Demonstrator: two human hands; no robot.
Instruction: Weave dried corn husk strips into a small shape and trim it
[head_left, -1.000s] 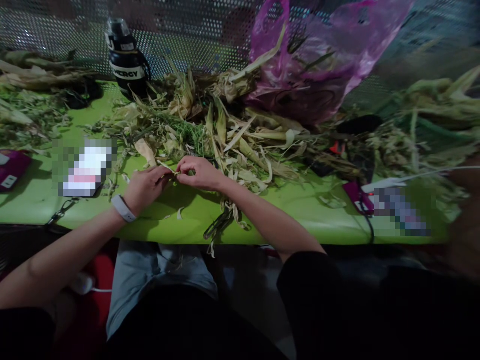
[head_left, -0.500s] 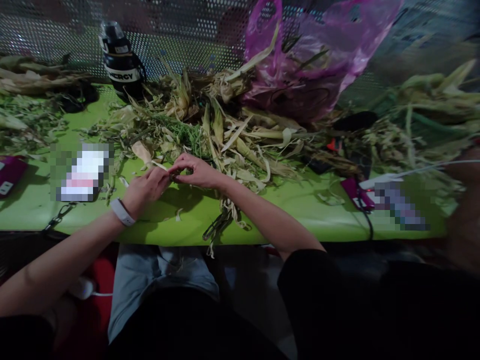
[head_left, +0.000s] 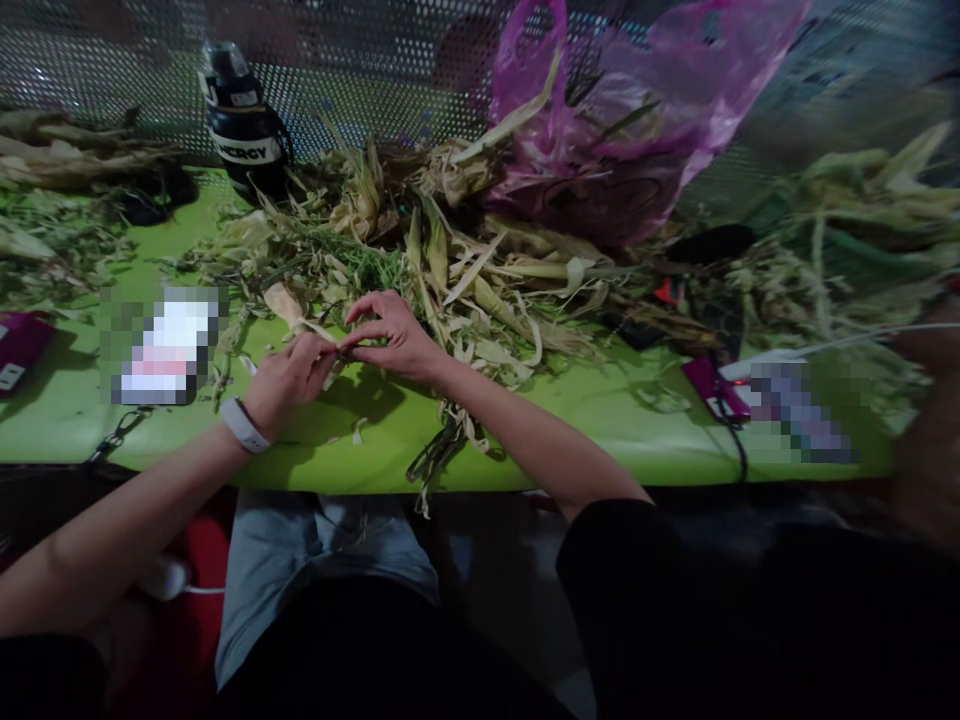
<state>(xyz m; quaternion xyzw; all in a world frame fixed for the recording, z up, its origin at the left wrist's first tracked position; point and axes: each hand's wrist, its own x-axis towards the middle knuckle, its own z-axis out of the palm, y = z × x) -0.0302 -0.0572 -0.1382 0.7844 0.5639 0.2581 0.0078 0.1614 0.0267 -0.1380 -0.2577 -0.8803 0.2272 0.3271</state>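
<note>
My left hand (head_left: 292, 375), with a pale band on its wrist, is closed, its thumb and finger pinched together. Its fingertips meet those of my right hand (head_left: 391, 338), which pinches from the other side with its upper fingers lifted. Between them is a narrow strip of corn husk, mostly hidden by the fingers. Just beyond the left hand lies a pale husk piece (head_left: 283, 303) with a thin end reaching toward the fingertips. A heap of dried corn husks (head_left: 480, 275) with green shreds spreads behind both hands. Darker strands (head_left: 439, 445) hang over the table's front edge.
On the green table (head_left: 540, 450) lie a blurred-out phone (head_left: 169, 345) at left and a purple box (head_left: 712, 388) at right. A black bottle (head_left: 244, 140) and a pink plastic bag (head_left: 607, 150) stand behind, before a perforated screen (head_left: 375, 70). Another person's arm (head_left: 926, 400) is at far right.
My right hand's upper fingers have lifted and spread away from its thumb. My left hand has stayed nearly in place, and the fingertips still meet.
</note>
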